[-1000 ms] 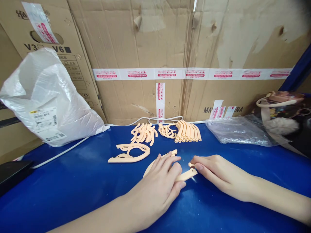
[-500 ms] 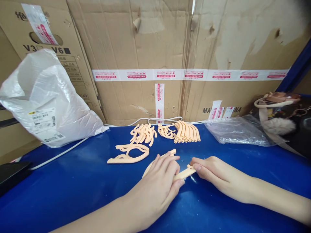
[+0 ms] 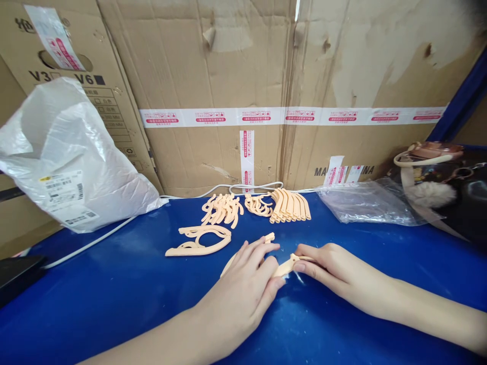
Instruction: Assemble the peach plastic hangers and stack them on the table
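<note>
My left hand [image 3: 253, 274] lies closed over a cream plastic folding hanger [image 3: 284, 268], pressing it on the blue table; much of the hanger is hidden under the palm. One arm end of it pokes out beyond the fingers. At the hanger's near right end my right hand [image 3: 327, 266] pinches a thin cream piece, mostly covered by the fingers, that meets the hanger near a small hole. A folded hanger [image 3: 205, 242] of the same colour rests to the left. Behind are loose hooks [image 3: 222, 209], curved rings [image 3: 258, 205] and a row of hanger arms [image 3: 291, 205].
A white plastic mailer bag [image 3: 72, 162] stands at the left beside a dark flat object [image 3: 21, 276]. Cardboard boxes [image 3: 213, 66] wall off the back, with a white cable along their foot. At right lie a clear plastic bag [image 3: 369, 203] and a dark bag with a pompom [image 3: 437, 193].
My right hand has shifted slightly left, and the thin piece in its fingers now shows against the hanger's end. The left hand stays over the hanger; the whole view has moved a little.
</note>
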Demonstrator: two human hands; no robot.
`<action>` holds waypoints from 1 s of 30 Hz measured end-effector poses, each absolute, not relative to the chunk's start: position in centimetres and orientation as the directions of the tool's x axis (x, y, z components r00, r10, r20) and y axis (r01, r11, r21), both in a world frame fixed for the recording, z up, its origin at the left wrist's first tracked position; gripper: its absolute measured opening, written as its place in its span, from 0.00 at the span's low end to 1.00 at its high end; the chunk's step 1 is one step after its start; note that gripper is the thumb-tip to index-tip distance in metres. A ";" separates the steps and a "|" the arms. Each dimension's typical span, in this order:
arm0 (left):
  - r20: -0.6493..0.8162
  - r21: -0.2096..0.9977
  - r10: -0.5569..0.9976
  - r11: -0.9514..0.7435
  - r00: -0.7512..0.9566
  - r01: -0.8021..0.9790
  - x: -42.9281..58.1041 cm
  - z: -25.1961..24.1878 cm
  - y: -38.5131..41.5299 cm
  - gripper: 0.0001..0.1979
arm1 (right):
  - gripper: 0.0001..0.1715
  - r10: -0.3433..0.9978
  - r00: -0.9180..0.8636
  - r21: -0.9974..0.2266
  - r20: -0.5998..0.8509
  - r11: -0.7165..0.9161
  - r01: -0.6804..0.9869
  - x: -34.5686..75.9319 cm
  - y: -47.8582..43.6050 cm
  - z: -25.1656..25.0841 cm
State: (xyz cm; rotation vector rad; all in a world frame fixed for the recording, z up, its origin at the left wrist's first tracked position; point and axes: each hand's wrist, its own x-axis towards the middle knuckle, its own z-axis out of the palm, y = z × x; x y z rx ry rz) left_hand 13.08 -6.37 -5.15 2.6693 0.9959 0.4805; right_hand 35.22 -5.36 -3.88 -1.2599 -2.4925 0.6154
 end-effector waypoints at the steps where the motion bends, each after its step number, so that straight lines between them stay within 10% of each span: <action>1: 0.216 0.345 0.672 -0.732 0.709 0.588 13.1 -5.2 -6.4 0.13 | 0.22 0.814 -0.578 -0.485 0.056 0.528 0.697 35.2 -5.4 -3.9; 15: 0.218 0.442 0.693 -0.698 0.687 0.564 13.2 -5.0 -6.4 0.14 | 0.22 0.745 -0.640 -0.034 0.189 0.656 0.754 35.8 -5.9 -4.8; 30: 0.221 0.421 0.676 -0.716 0.703 0.556 13.0 -4.8 -6.4 0.14 | 0.23 0.743 -0.642 -0.002 0.188 0.654 0.756 35.8 -5.8 -4.8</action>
